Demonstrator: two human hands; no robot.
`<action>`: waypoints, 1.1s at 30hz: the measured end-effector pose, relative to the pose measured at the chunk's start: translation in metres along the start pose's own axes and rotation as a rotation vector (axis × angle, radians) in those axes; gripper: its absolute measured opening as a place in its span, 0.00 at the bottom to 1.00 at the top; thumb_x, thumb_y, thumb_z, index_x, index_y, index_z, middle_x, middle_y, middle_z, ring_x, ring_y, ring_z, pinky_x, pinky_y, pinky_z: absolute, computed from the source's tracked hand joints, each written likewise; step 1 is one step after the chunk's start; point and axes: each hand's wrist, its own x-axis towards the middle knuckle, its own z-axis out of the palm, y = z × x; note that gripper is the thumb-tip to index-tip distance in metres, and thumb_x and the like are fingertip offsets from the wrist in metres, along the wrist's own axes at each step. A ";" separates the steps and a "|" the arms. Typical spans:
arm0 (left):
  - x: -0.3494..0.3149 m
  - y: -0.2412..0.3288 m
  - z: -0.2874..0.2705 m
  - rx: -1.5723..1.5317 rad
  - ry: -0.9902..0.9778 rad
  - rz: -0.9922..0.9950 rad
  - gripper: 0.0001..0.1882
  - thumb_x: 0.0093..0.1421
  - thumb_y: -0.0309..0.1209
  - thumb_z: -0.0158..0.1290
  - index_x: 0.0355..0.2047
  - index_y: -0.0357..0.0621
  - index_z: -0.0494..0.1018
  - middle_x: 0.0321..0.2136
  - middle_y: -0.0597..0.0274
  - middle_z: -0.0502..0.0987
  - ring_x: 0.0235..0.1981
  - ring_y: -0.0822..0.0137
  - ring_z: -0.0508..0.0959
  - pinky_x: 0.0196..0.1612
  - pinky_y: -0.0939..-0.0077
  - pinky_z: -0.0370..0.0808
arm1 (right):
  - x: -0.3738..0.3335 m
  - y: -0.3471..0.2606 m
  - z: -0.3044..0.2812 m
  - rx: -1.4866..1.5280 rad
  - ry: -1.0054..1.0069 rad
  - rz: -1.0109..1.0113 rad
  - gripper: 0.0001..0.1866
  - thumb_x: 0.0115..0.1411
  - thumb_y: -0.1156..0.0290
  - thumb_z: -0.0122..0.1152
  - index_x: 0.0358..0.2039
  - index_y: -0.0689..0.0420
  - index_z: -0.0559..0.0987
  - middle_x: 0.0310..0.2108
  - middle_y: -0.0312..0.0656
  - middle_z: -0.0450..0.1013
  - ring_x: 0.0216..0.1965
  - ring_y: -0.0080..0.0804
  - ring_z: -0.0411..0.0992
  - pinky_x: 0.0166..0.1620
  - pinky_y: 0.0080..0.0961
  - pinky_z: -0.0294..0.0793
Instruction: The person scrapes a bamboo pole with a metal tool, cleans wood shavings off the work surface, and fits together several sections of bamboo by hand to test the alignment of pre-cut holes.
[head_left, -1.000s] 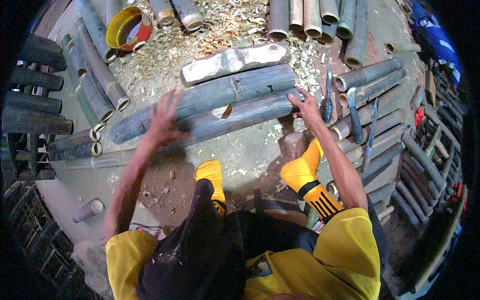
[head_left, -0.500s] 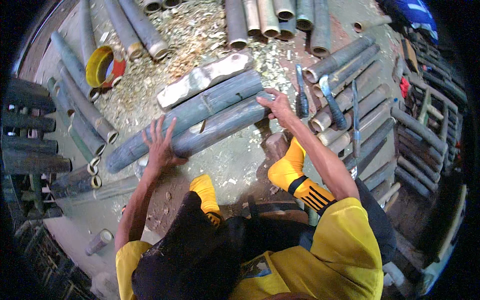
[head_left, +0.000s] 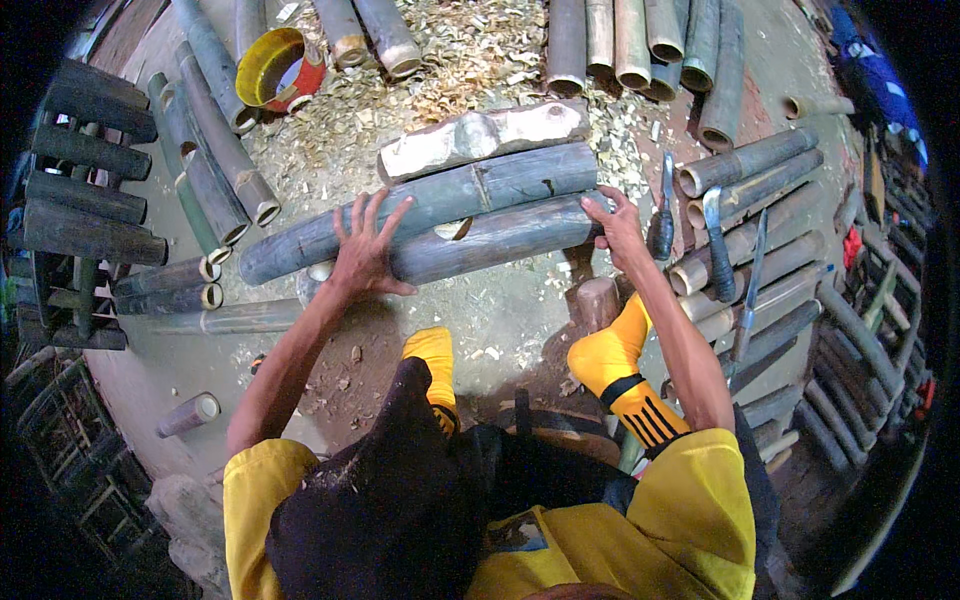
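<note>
One notched bamboo tube (head_left: 510, 241) runs from under the left hand (head_left: 365, 258), spread with fingers apart over a second tube (head_left: 445, 204) beyond, to the right hand (head_left: 622, 230), whose thumb touches its end; whether that hand grips cannot be told. Probably hollow, the notched tube should be stiff yet fairly light, its smooth round skin apt to roll. Hold looks best near both ends, clear of the notch (head_left: 455, 230) between the hands. No writing can be read on either tube.
</note>
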 end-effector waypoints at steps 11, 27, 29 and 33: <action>0.015 0.002 -0.002 -0.060 0.019 0.051 0.63 0.24 0.66 0.61 0.62 0.60 0.50 0.60 0.50 0.50 0.59 0.43 0.51 0.55 0.33 0.40 | -0.002 0.002 -0.002 -0.119 0.096 -0.031 0.31 0.48 0.62 0.67 0.49 0.65 0.67 0.29 0.42 0.71 0.19 0.21 0.66 0.11 0.17 0.60; -0.014 0.087 0.012 -0.421 -0.236 0.215 0.44 0.40 0.43 0.62 0.57 0.48 0.57 0.43 0.52 0.68 0.46 0.51 0.67 0.58 0.52 0.52 | -0.051 0.012 -0.031 -0.561 -0.157 -0.045 0.29 0.50 0.60 0.64 0.47 0.63 0.66 0.28 0.50 0.73 0.25 0.33 0.73 0.28 0.26 0.71; -0.009 0.070 0.018 -0.412 0.019 0.212 0.44 0.39 0.41 0.62 0.57 0.49 0.57 0.44 0.52 0.68 0.47 0.52 0.67 0.57 0.52 0.54 | -0.052 0.007 -0.029 -0.783 -0.206 -0.009 0.30 0.50 0.60 0.65 0.48 0.64 0.65 0.29 0.51 0.73 0.27 0.37 0.74 0.32 0.30 0.73; 0.031 0.037 -0.012 -0.221 0.270 0.045 0.43 0.36 0.36 0.63 0.55 0.51 0.59 0.42 0.54 0.67 0.47 0.53 0.67 0.52 0.48 0.59 | -0.059 0.009 -0.026 -0.885 -0.232 -0.209 0.35 0.48 0.61 0.65 0.52 0.63 0.61 0.37 0.57 0.71 0.40 0.47 0.72 0.45 0.36 0.70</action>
